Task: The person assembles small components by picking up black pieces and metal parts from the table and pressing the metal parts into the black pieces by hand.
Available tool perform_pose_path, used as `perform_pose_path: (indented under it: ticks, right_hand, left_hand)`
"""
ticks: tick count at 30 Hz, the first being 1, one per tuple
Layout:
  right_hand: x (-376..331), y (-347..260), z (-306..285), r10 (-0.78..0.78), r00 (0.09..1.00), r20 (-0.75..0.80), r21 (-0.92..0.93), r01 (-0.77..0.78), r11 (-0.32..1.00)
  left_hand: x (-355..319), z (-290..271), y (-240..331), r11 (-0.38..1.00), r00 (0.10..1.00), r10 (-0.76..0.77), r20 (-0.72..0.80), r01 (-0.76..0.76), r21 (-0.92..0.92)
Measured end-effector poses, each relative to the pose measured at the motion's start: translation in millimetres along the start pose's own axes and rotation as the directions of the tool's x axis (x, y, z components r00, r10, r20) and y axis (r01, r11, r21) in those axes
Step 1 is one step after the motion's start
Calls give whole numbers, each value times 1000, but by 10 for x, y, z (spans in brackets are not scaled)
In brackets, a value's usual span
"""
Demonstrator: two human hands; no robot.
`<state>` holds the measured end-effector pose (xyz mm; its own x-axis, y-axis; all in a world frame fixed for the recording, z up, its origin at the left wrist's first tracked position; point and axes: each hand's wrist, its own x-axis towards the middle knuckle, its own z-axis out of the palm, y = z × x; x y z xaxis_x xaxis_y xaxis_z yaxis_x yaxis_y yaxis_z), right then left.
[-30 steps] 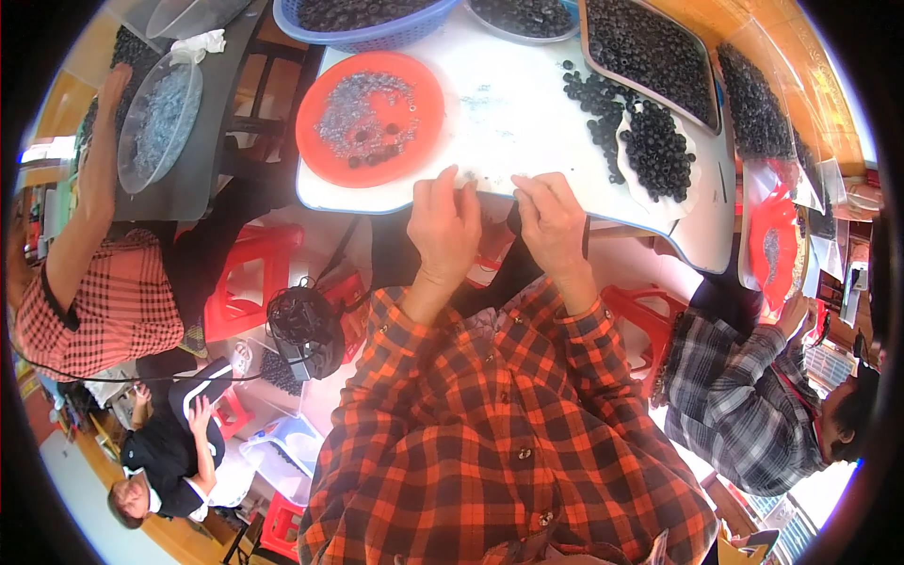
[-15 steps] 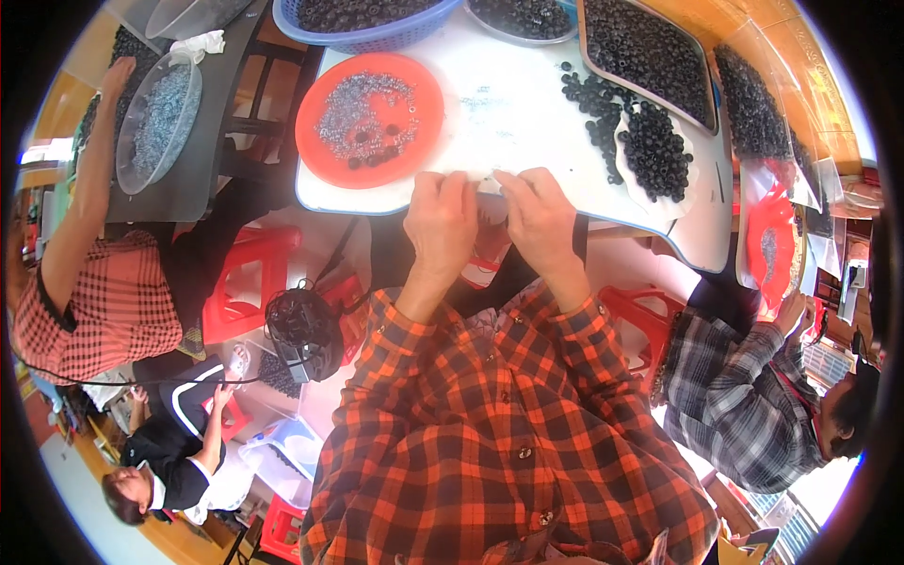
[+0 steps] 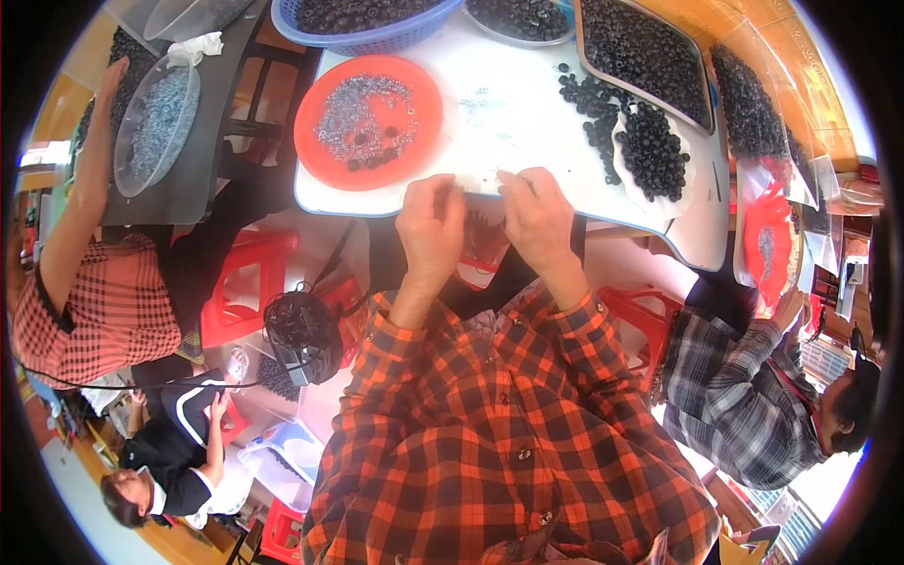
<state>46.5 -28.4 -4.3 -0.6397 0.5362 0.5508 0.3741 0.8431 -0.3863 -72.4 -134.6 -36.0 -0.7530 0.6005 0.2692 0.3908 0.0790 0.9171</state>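
Observation:
My left hand (image 3: 430,222) is at the near edge of the white table (image 3: 508,122), its fingers curled in with thumb and fingertips close together. Opposite it, my right hand (image 3: 540,220) has its fingertips pinched, pointing toward the left. Whatever either hand holds is too small to make out; a few tiny specks show on the table between them. Nearest to my left hand is a round red-orange plate (image 3: 424,141) with many small clear-grey pieces and several black rings. Right of my right hand, black ring-shaped parts (image 3: 652,151) are heaped on a white sheet.
Along the table's far side stand a blue basket (image 3: 377,38), a round bowl (image 3: 572,36) and a rectangular tray (image 3: 713,104), all filled with black parts. A black fan (image 3: 303,337) and red stools (image 3: 243,282) are below. Other people work at both sides.
My hands have moved slightly apart. The left one has shifted a little to the left and turned, so its curled fingers show more; the right one stays nearly in place.

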Motion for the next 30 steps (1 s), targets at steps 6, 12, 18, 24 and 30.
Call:
perform_pose_path:
  ticks: [6, 12, 18, 24, 30]
  right_hand:
    - [-78, 13, -50, 93, 992, -89, 111, -83, 990]
    - [-200, -112, -179, 384, 905, 184, 566, -417, 711]
    - [-188, -210, -299, 473, 760, 445, 656, -637, 405]
    - [-224, -177, -297, 405, 761, 507, 693, -639, 333]
    - [-235, -149, -343, 430, 679, 595, 618, -729, 294]
  left_hand:
    - [11, -109, 188, 699, 894, -368, 255, 447, -559]
    - [-65, -73, 238, 433, 789, -416, 451, 609, -665]
    - [-154, -15, 225, 464, 779, -369, 507, 627, -626]
    - [-244, -3, 243, 599, 810, -260, 526, 563, -570]
    - [-295, 1, 257, 667, 844, -224, 487, 497, -555]
